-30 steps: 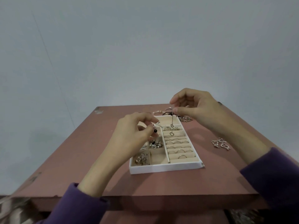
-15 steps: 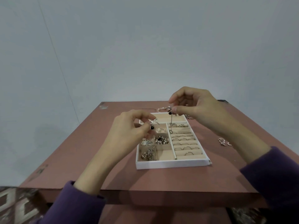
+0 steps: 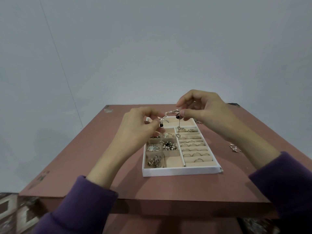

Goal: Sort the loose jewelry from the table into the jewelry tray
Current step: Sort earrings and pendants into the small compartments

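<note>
Reddish table [image 3: 94, 166], one white tray [image 3: 179, 171], two hands, left [image 3: 136, 130] and right [image 3: 204, 114], each grip pinching one shared bracelet [image 3: 170, 114].

I see a reddish-brown surface [image 3: 94, 166] with worn, chipped patches at its far-left corner and near-left edge. A white jewelry tray [image 3: 179, 171] lies on it near the middle, long side running near to far. To the tray's right, a small silver cluster of loose jewelry [image 3: 233, 147] lies on the surface, and more pieces [image 3: 197, 121] lie beside the tray's far-right corner.
</note>
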